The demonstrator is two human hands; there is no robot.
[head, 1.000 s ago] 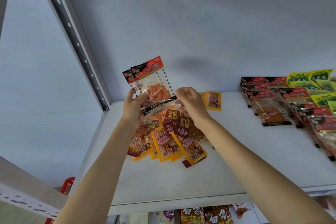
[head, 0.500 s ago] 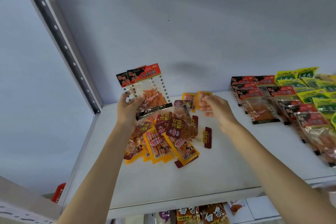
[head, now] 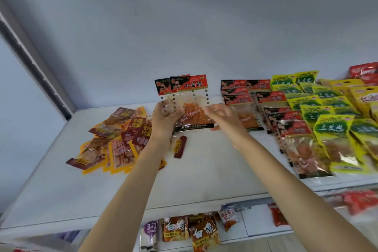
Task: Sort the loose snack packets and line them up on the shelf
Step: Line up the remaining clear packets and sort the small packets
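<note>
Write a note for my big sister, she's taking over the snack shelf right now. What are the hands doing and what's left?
Left hand: grips two red-and-black packets, held upright above the shelf.
Right hand: open, fingers at the right edge of those packets, holding nothing itself.
Done: red-and-black rows and green-and-yellow rows lined up on the right.
Left: place the held packets, probably with the matching red-and-black rows; sort the loose pile of orange and maroon packets on the left, plus one maroon packet lying by itself.
</note>
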